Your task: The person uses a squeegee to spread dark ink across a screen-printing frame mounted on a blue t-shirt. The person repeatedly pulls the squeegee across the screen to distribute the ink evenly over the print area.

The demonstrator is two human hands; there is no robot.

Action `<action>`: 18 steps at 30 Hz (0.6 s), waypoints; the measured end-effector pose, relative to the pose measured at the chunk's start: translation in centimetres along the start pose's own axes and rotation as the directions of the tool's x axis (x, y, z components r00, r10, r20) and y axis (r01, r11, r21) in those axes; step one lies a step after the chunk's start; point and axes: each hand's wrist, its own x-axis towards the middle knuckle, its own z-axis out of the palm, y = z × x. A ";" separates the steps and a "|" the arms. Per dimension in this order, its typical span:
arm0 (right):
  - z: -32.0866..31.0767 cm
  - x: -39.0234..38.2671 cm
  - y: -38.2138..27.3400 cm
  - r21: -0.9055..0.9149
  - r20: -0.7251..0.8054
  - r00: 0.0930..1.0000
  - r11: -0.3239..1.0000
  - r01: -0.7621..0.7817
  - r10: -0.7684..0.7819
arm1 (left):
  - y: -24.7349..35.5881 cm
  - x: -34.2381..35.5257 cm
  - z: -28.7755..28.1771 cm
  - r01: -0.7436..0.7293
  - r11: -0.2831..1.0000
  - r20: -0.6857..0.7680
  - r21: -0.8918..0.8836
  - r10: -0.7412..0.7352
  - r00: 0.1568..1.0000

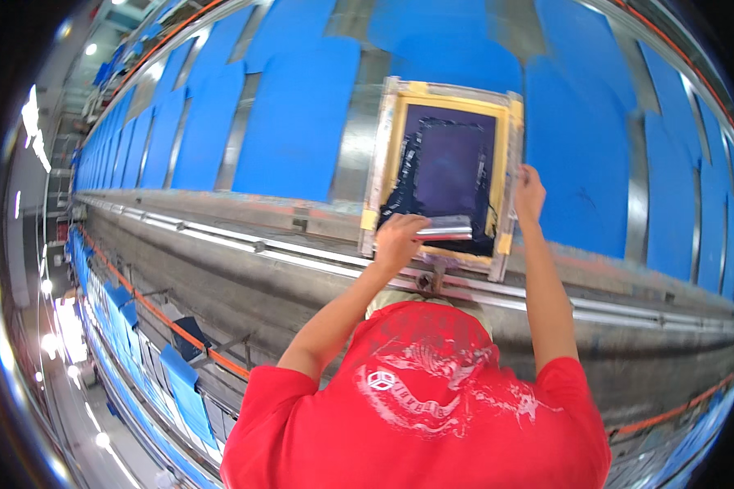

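Note:
A screen-printing frame (pixel 506 119) with a yellow taped inner border lies over the blue pieces on the long metal table. Its mesh (pixel 457 155) is dark purple, with dark ink smeared along the sides and near end. At the screen's near-left corner, my left hand (pixel 400 238) is closed on a metal squeegee (pixel 447 228), which lies crosswise over the ink. My right hand (pixel 528 196) is closed on the frame's right side, partly round its outer edge.
Rows of blue flat pieces (pixel 289 122) cover the long table (pixel 359 147) on both sides. Metal rails (pixel 310 255) run along its near edge. Below left, another rack with orange rails (pixel 212 354) holds draped blue and dark pieces (pixel 179 371).

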 end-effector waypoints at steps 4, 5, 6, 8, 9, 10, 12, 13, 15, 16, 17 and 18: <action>0.3 0.3 -0.4 -0.005 0.014 1.000 1.000 0.022 -0.022 | 0.4 -2.5 -0.9 -0.024 1.000 0.057 0.013 0.023 0.998; 0.1 0.0 -0.6 -0.028 0.052 0.998 0.999 -0.023 0.024 | 0.3 -3.5 -1.0 -0.047 0.998 0.089 0.032 0.044 0.995; -0.2 0.1 -1.2 -0.047 0.086 0.994 0.997 -0.059 0.063 | 0.1 -4.2 -1.0 -0.073 0.996 0.112 0.053 0.067 0.991; -1.3 0.6 -1.6 -0.097 0.153 0.982 0.991 -0.097 0.111 | -0.5 -5.3 0.0 -0.110 0.991 0.123 0.075 0.100 0.987; -1.7 0.5 -1.7 -0.125 0.187 0.974 0.987 -0.104 0.126 | -0.7 -5.0 0.1 -0.127 0.988 0.126 0.092 0.115 0.985; -2.1 0.5 -1.9 -0.153 0.219 0.965 0.982 -0.110 0.143 | -1.0 -4.3 0.4 -0.139 0.983 0.119 0.117 0.125 0.985; -2.7 0.5 -1.7 -0.154 0.197 0.977 0.987 -0.051 0.081 | -1.4 -2.3 0.9 -0.164 0.973 0.114 0.161 0.146 0.983; -2.8 0.5 -1.5 -0.158 0.187 0.981 0.987 -0.022 0.051 | -1.3 -0.5 1.0 -0.158 0.976 0.086 0.147 0.147 0.985; -3.0 0.6 -1.2 -0.163 0.220 0.975 0.985 0.060 -0.024 | -2.6 3.0 1.6 -0.156 0.979 0.073 0.134 0.147 0.986; -3.2 0.7 -1.1 -0.167 0.238 0.969 0.981 0.103 -0.061 | -3.7 5.0 2.3 -0.168 0.978 0.051 0.124 0.163 0.985; -3.5 1.0 -1.1 -0.226 0.289 0.955 0.965 0.135 -0.066 | -4.5 7.2 2.7 -0.172 0.979 0.031 0.110 0.169 0.985; -4.1 1.4 -1.5 -0.282 0.342 0.938 0.945 0.168 -0.064 | -5.1 9.6 2.8 -0.173 0.980 0.013 0.096 0.173 0.985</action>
